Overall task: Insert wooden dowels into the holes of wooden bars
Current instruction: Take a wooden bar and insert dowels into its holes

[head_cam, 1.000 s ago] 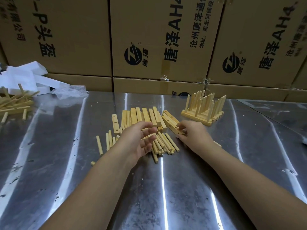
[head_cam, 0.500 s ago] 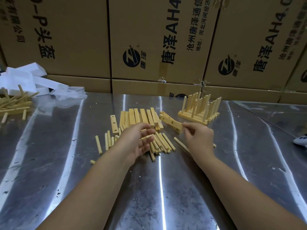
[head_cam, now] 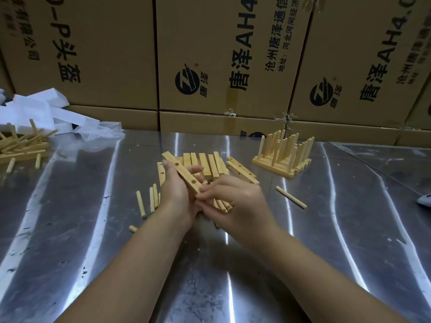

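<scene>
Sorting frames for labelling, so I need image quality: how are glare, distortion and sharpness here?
Head view: long white glare streaks cross the steel table; wide-angle distortion tilts the cardboard boxes; the wooden bar in the left hand is sharp, with two holes readable.

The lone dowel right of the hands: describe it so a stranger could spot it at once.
On the steel table, find the cluster of bars with upright dowels at the far right. In front of it, right of the right hand, lies the lone dowel. Unlike the heaped dowels under that hand, it lies slanted and touches nothing.
</scene>
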